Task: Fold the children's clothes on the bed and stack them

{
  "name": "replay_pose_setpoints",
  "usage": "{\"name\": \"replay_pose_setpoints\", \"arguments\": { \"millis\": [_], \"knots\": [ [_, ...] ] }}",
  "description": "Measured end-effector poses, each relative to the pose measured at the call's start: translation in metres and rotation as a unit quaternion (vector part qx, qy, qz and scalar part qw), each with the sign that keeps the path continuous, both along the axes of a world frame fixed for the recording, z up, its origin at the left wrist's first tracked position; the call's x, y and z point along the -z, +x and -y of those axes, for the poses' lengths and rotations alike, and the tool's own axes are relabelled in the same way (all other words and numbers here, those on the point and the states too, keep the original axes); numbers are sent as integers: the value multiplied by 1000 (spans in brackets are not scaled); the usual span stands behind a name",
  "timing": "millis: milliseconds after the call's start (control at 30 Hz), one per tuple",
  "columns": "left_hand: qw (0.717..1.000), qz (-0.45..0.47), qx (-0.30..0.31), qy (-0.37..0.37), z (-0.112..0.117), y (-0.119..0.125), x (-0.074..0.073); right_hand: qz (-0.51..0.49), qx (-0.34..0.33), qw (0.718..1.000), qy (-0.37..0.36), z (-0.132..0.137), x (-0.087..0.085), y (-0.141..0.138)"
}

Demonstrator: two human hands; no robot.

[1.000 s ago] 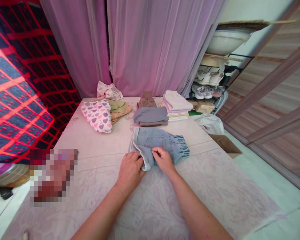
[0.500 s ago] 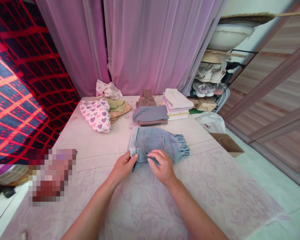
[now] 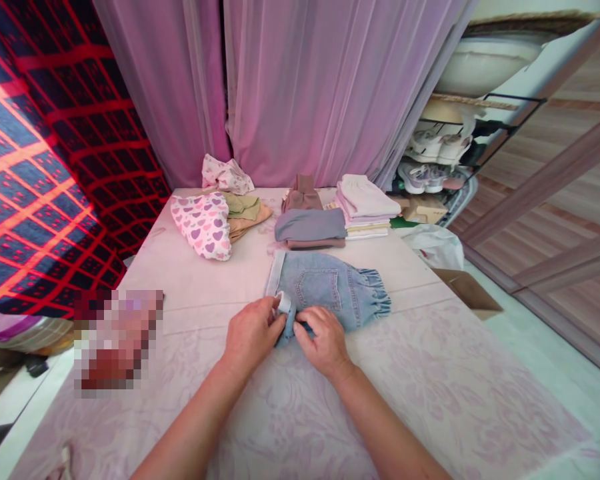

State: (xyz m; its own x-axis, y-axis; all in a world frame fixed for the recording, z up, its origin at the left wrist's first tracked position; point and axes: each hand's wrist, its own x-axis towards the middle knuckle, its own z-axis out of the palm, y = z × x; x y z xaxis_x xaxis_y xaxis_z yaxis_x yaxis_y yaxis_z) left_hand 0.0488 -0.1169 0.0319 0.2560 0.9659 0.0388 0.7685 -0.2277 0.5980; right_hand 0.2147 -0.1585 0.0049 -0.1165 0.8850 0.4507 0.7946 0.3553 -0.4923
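Note:
Folded light-blue denim shorts (image 3: 320, 283) lie on the patterned cloth in front of me, their gathered waistband to the right and the pale turned-up hem to the left. My left hand (image 3: 255, 327) pinches the near corner of the cuffed hem, which is lifted and bent over. Just right of it, my right hand (image 3: 325, 340) grips the near edge of the denim between thumb and fingers. Both hands are close together at the near left corner of the shorts.
Behind the shorts sit folded grey trousers (image 3: 310, 228), a brown garment (image 3: 303, 193) and a stack of pale clothes (image 3: 365, 200). A heart-print garment (image 3: 203, 223) lies back left. A blurred pinkish item (image 3: 120, 340) is at left. A shoe rack (image 3: 440, 143) stands right.
My left hand has lifted and folded the cuffed corner toward the right. My right hand has closed on the denim edge beside it. The whole view has shifted slightly.

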Motion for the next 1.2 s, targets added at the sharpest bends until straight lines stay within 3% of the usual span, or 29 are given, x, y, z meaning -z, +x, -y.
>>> {"name": "replay_pose_setpoints", "arguments": {
  "millis": [100, 300, 533, 833, 1033, 1200],
  "knots": [
    [998, -41, -1, -50, 4, 0, -8, -4, 2, 1000, 1, 0, 2, -1],
    [991, 65, 85, -84, 10, -1, -12, -13, 14, 1000, 24, 0, 2, -1],
    [985, 123, 113, -48, 9, 6, 9, -22, 29, 999, 8, 3, 7, 4],
    [945, 273, 163, -75, 1, 9, 34, 39, 113, 992, -39, 1, 8, -3],
    [975, 135, 177, -7, 0, 2, 25, 13, 124, 991, -43, -7, 10, 1],
    [978, 19, 202, 45, -2, -4, 17, 11, 152, 988, -21, -10, 12, 4]
  ]
}}
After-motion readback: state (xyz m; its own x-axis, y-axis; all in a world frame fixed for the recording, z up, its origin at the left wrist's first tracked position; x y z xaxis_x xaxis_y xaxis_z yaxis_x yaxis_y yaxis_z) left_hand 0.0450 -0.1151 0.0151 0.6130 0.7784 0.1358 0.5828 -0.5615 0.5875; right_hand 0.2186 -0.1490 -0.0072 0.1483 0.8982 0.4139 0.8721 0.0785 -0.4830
